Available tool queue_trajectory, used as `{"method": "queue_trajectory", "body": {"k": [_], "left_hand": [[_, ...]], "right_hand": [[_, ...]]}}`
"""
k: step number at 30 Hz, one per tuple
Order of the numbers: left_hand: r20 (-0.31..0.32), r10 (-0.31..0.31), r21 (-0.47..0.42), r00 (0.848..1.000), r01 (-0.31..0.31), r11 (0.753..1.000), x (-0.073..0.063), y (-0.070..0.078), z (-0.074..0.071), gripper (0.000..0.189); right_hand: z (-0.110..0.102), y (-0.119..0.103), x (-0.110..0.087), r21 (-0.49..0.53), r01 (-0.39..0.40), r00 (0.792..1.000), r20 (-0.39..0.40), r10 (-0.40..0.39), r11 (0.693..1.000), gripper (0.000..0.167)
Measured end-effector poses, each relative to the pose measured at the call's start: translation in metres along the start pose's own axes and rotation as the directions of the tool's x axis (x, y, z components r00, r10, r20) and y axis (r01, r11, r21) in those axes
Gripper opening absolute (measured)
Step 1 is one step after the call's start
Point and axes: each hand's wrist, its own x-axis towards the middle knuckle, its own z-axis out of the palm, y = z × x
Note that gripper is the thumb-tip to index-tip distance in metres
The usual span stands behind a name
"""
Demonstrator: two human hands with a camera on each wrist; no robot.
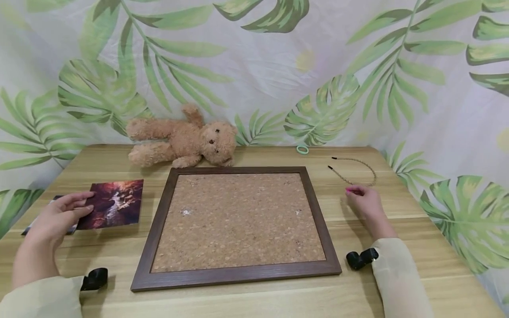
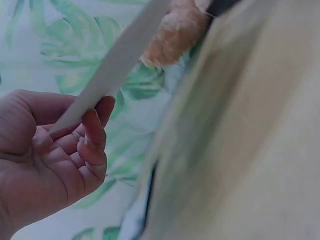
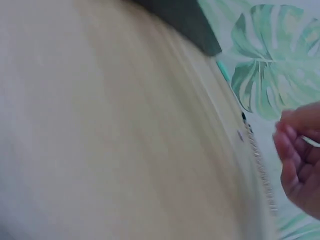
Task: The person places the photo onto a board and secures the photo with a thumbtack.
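My left hand [image 1: 59,221] pinches a dark photo print [image 1: 115,205] with red and orange tones by its left edge, thumb on top. From the left wrist view the print [image 2: 112,65] shows its pale back, lifted off the table. Another print [image 1: 55,198] lies beneath, mostly covered by the hand. On the right, my right hand [image 1: 366,203] pinches a small bright pink object [image 1: 347,189] between thumb and fingertips; its kind is too small to make out. Between the hands lies a cork board [image 1: 238,221] in a dark brown frame.
A brown teddy bear [image 1: 179,139] lies on its side behind the board. A mint-green ring [image 1: 302,149] sits near the table's back edge. Just beyond the right hand is a thin gold headband [image 1: 374,170] with black tips. Leaf-printed cloth [image 1: 262,66] hangs behind.
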Motion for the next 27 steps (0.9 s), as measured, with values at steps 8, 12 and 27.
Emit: {"method": "queue_trajectory", "body": {"k": [8, 12, 27], "left_hand": [[0.016, 0.034, -0.099, 0.999, -0.033, 0.995, 0.006, 0.068, 0.023, 0.052], [0.043, 0.108, -0.214, 0.993, -0.096, 0.972, 0.008, 0.111, 0.052, 0.048], [0.199, 0.114, -0.417, 0.973, -0.021, 0.909, 0.044, 0.172, 0.161, 0.052]], "right_hand": [[-0.012, -0.03, 0.013, 0.015, 0.073, 0.997, 0.019, -0.073, 0.997, 0.027], [-0.012, -0.047, 0.022, 0.083, 0.078, 0.997, 0.019, -0.079, 0.993, 0.027], [0.01, -0.09, 0.041, 0.269, 0.096, 0.994, 0.027, -0.107, 0.958, 0.025]]}}
